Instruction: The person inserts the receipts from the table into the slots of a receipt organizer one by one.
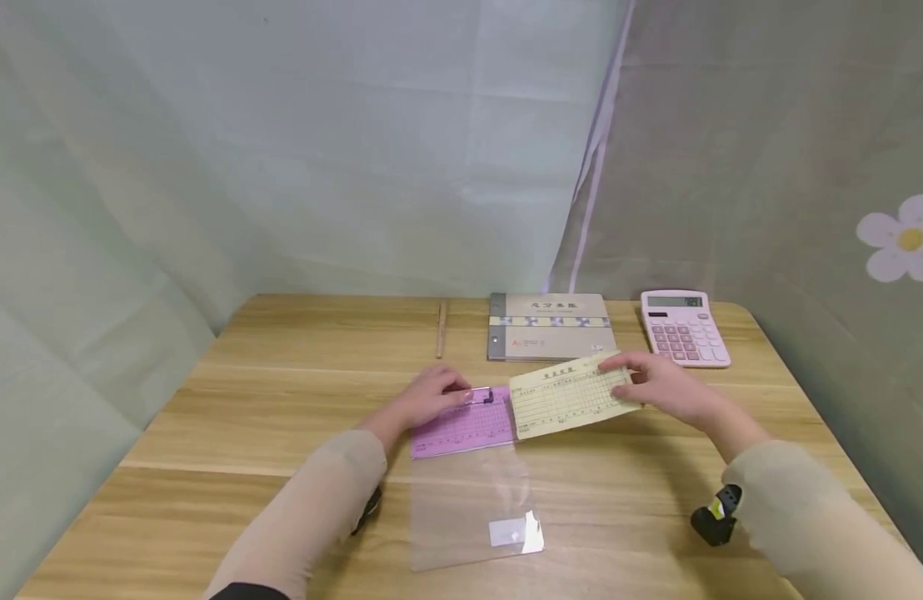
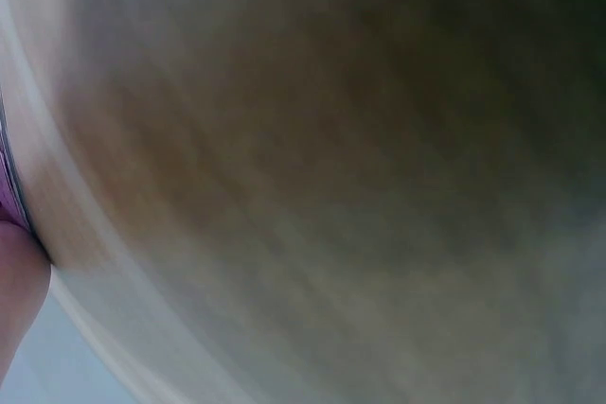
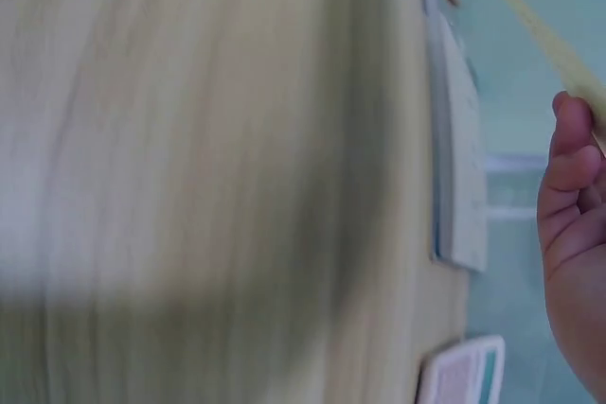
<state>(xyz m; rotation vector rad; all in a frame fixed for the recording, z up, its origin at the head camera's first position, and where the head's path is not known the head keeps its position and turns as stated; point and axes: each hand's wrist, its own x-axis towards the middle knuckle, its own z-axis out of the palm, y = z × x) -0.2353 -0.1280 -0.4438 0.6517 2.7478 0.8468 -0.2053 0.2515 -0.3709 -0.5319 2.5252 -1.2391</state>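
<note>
A clear clipboard (image 1: pixel 461 492) lies on the table with a pink printed form (image 1: pixel 461 435) at its top, beneath the metal clip (image 1: pixel 482 396). My left hand (image 1: pixel 435 396) grips the clipboard at the clip, thumb on the clip. In the right hand (image 1: pixel 667 387) I hold a yellow printed form (image 1: pixel 566 398) by its right end, pinched between thumb and fingers. Its left edge overlaps the right side of the pink form. The right wrist view shows the same hand (image 3: pixel 578 224) pinching the yellow form (image 3: pixel 559 44) above the table. Blur fills most of the left wrist view.
Along the back of the wooden table (image 1: pixel 244 400) lie a pen-like stick (image 1: pixel 441 329), a grey-and-beige account book (image 1: pixel 551 327) and a pink calculator (image 1: pixel 685 329). A white label (image 1: pixel 506 532) sits near the clipboard's lower end. Pale curtains (image 1: pixel 356 167) hang behind the table.
</note>
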